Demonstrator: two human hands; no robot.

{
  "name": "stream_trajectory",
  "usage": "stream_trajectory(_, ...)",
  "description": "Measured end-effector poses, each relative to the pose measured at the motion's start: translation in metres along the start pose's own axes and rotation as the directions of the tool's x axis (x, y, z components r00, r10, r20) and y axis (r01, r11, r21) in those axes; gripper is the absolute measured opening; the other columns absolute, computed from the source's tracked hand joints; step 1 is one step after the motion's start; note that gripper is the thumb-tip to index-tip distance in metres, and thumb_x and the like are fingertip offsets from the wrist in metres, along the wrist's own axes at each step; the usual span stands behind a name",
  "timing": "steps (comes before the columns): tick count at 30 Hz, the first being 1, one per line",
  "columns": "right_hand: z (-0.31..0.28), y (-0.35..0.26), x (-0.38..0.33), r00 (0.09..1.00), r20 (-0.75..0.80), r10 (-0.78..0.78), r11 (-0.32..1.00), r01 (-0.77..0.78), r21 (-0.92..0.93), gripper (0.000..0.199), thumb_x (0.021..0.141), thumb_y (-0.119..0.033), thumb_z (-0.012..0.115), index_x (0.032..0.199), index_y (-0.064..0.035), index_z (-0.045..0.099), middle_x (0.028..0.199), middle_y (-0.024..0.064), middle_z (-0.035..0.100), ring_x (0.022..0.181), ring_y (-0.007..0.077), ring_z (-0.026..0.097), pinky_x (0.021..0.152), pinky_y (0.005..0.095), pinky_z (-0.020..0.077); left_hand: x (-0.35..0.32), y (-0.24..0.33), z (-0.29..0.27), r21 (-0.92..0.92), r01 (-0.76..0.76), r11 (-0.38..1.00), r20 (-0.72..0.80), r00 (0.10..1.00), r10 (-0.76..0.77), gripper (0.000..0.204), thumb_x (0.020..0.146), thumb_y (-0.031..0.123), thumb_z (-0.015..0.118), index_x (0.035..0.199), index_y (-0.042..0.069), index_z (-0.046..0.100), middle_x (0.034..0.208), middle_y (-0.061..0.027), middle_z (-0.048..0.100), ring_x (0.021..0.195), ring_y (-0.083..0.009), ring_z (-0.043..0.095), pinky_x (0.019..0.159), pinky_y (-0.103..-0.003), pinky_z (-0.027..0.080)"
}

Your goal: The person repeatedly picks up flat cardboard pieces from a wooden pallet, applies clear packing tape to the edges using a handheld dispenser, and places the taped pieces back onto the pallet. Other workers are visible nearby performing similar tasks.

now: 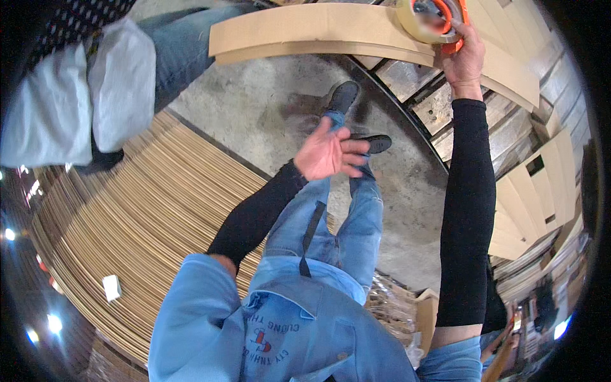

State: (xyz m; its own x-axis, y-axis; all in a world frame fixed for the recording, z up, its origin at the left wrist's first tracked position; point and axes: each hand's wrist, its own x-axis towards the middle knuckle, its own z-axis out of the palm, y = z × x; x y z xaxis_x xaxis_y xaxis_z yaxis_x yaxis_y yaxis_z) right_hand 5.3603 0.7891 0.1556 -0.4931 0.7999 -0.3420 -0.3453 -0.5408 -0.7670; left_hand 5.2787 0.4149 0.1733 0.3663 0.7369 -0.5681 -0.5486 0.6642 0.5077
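A cardboard stack (172,210) flanks the grey concrete floor (254,108). Over a cardboard strip (305,27), the right hand (465,60) curls its fingers round an orange dispenser (450,19) with yellowish tape (409,24); the left hand (326,154) spreads empty fingers.

Place: apparently a packing workshop or warehouse, judging by bulk cardboard and packing tape.
Cardboard stack (184,191): many layers, spread broadly left of the left hand (328,154).
Cardboard strip (305,28): long, brown, reaching leftward from the right hand (464,60).
Tape dispenser (417,32): orange, gripped in the right hand.
Floor (273,95): grey, concrete-like, scuffed, beneath the left hand.
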Motion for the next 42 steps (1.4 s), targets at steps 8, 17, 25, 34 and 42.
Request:
stream_trajectory(8, -0.025, 0.001, 0.013, 0.996, 0.069, 0.064, 0.996, -0.059, -0.068, 0.044, 0.095, -0.018, 0.058, 0.132, 0.0051, 0.055, 0.114, 0.0160, 0.071, 0.105, 0.0260, 0.069, 0.098, 0.0367, 0.0528, -0.218, -0.185, -0.214, 0.456, 0.765, 0.455, -0.612, 0.640, -0.464, 0.059, 0.088, 0.044, 0.070, 0.132, 0.005, 0.061, 0.119, -0.0235, 0.068, 0.115, -0.0381, 0.065, 0.099, -0.047, 0.053)
stream_trajectory(17, -0.028, 0.008, 0.020, 0.982, 0.165, 0.095, 0.995, -0.095, -0.004, 0.045, 0.097, -0.018, 0.055, 0.135, 0.0056, 0.053, 0.115, 0.0172, 0.070, 0.107, 0.0270, 0.068, 0.101, 0.0385, 0.0512, -0.294, -0.182, -0.188, 0.198, 0.807, 0.556, -0.832, 0.438, -0.339, 0.049, 0.103, 0.035, 0.053, 0.144, 0.008, 0.053, 0.136, -0.0189, 0.061, 0.121, -0.0386, 0.061, 0.100, -0.050, 0.052)
stream_trajectory(25, 0.000, 0.002, 0.000, 0.993, -0.013, 0.119, 0.988, -0.119, -0.099, 0.044, 0.096, -0.015, 0.055, 0.135, 0.0049, 0.054, 0.121, 0.0174, 0.068, 0.108, 0.0258, 0.068, 0.099, 0.0375, 0.0527, -0.244, -0.153, -0.167, 0.516, 0.847, -0.126, -0.856, 0.510, -0.080, 0.050, 0.102, 0.031, 0.056, 0.143, 0.004, 0.051, 0.138, -0.0162, 0.060, 0.117, -0.0345, 0.061, 0.099, -0.049, 0.051)
stream_trajectory(34, 0.002, -0.003, 0.007, 0.977, -0.024, 0.214, 0.977, -0.213, 0.030, 0.044, 0.097, -0.017, 0.053, 0.134, 0.0070, 0.052, 0.119, 0.0198, 0.068, 0.107, 0.0266, 0.068, 0.099, 0.0366, 0.0522, -0.082, -0.087, -0.059, 0.243, -0.036, 0.969, -0.636, 0.748, 0.187, 0.029, 0.103, 0.027, 0.057, 0.107, 0.002, 0.071, 0.101, -0.0075, 0.074, 0.087, -0.0156, 0.068, 0.079, -0.030, 0.054)
stream_trajectory(42, 0.007, -0.069, -0.070, 0.977, -0.071, 0.199, 0.968, -0.185, 0.169, 0.032, 0.094, -0.022, 0.057, 0.120, -0.0046, 0.062, 0.113, 0.0068, 0.071, 0.098, 0.0182, 0.069, 0.084, 0.0357, 0.0571, 0.013, 0.113, 0.092, 0.561, -0.485, 0.671, -0.510, 0.436, 0.741, 0.092, 0.080, 0.041, 0.086, 0.150, 0.003, 0.040, 0.147, -0.0171, 0.050, 0.134, -0.0316, 0.050, 0.108, -0.046, 0.043)
